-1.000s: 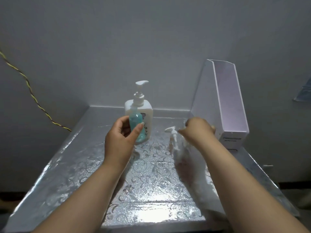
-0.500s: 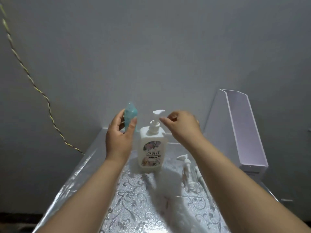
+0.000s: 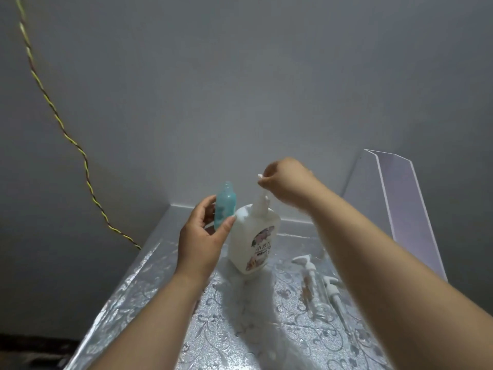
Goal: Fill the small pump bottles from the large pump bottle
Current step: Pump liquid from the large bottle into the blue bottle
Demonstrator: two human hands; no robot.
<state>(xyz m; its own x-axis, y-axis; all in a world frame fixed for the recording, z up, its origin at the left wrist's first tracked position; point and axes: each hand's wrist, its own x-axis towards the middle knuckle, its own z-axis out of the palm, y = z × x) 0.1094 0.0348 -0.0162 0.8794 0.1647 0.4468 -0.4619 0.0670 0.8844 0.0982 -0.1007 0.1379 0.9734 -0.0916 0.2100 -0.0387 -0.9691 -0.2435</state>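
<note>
well, the left hand [image 3: 202, 244] holds a small see-through teal plastic bottle [image 3: 225, 206]. its fingers [image 3: 226, 224] curl round the lower half. the bottle has no top on. its long side runs up and down, and its open mouth points up, just above the left fingers.

the right hand [image 3: 285, 182] pinches the spout of the tall white plastic pump bottle with a flower label [image 3: 253, 236]. its fingers [image 3: 266, 180] are tight on the white tip. the big bottle stands on the shiny silver flower-pattern counter [image 3: 160, 303], just right of the left thumb and below the right fingers. its long side runs up and down too, maybe leaning a little. the pump is blurry, so i cannot tell which way the spout points.

the teal mouth is near the right fingers, on their left, not touching the spout.

what could go wrong? the mouth is small, so soap could miss it and run onto the left fingers or the counter. only the spout is held, so a hard push or pull there could tip the big bottle. soapy fingers could also let the teal bottle slip.
</note>
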